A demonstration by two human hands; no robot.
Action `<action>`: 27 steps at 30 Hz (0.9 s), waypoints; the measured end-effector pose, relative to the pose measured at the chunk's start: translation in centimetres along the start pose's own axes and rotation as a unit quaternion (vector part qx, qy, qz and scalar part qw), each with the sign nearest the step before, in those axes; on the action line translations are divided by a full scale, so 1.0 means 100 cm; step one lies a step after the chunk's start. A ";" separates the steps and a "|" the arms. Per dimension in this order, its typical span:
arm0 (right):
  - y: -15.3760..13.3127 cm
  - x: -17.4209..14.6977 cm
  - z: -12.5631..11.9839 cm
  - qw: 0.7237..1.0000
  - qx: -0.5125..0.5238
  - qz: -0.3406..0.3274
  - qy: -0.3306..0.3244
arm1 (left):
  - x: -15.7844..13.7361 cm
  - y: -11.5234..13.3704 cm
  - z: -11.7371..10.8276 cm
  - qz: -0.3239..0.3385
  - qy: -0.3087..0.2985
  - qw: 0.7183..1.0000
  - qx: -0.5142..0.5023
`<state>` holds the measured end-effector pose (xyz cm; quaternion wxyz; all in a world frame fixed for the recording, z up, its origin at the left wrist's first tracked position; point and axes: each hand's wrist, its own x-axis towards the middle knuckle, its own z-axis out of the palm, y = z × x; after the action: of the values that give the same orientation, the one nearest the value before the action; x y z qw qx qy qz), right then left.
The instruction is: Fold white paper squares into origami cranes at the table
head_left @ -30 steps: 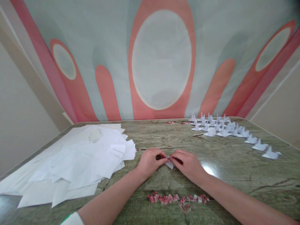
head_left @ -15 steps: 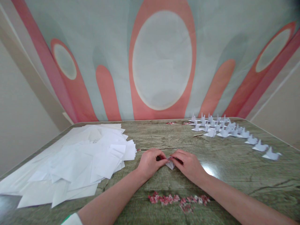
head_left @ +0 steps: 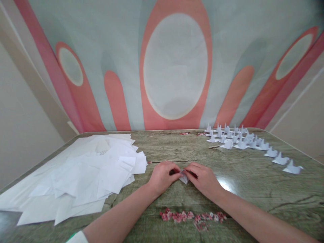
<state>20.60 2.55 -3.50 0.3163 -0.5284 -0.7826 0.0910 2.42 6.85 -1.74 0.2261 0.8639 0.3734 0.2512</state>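
Note:
Between my two hands, at the middle of the table, is a small piece of folded white paper [head_left: 184,179]. My left hand [head_left: 164,174] pinches its left side between thumb and fingers. From the other side, the fingertips of my right hand [head_left: 202,176] close on its upper right edge. The paper's lower point shows below the fingers, while the fingertips hide part of its upper folds. Several finished white paper cranes [head_left: 241,144] stand in rows at the back right, apart from my hands.
A wide, spread-out pile of white paper sheets [head_left: 86,175] covers the left of the wood-grain table [head_left: 167,146]. Pink flower patterns [head_left: 177,215] mark the tabletop near me. Behind the far edge hangs a pink and grey-green backdrop [head_left: 174,123].
Both hands stay nearly in place, still pinching the folded paper, with only a slight shift of the fingers. The pile and the cranes are unchanged.

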 end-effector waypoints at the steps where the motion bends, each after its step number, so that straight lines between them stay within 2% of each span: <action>1: 0.000 0.000 0.000 1.000 0.001 0.001 -0.001 | 0.000 0.000 0.000 0.002 -0.002 1.000 0.000; 15: 0.002 0.000 0.000 0.999 0.024 0.020 0.000 | -0.002 -0.004 -0.002 0.066 -0.038 0.997 -0.016; 27: 0.001 0.001 0.001 0.999 0.030 0.011 0.002 | 0.006 -0.005 0.000 0.019 -0.036 0.999 -0.032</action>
<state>20.65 2.67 -3.58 0.3321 -0.5276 -0.7731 0.1167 2.50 7.62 -1.84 0.2617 0.8718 0.3403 0.2359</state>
